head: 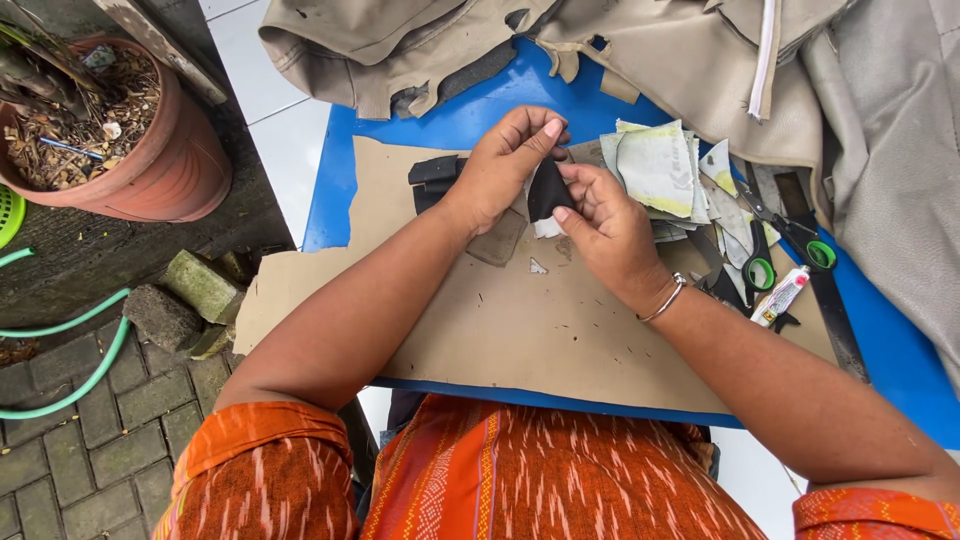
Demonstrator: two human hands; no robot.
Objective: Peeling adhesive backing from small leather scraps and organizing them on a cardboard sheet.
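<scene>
My left hand [503, 165] and my right hand [606, 225] meet above a sheet of brown cardboard [480, 320] on a blue table [345, 170]. Between their fingers they pinch a small black piece of material [547, 190], with a bit of white showing under it. Each hand grips one side of the piece. More black pieces [433, 178] lie on the cardboard just left of my left hand. A silver bangle circles my right wrist.
A stack of pale cut pieces [655, 170] lies right of my hands. Scissors with green-lined handles [762, 255], a second pair [812, 245] and a small glue tube [781, 296] lie further right. Beige fabric [690, 55] covers the far table. A clay pot [150, 150] and green hose [80, 375] are on the ground.
</scene>
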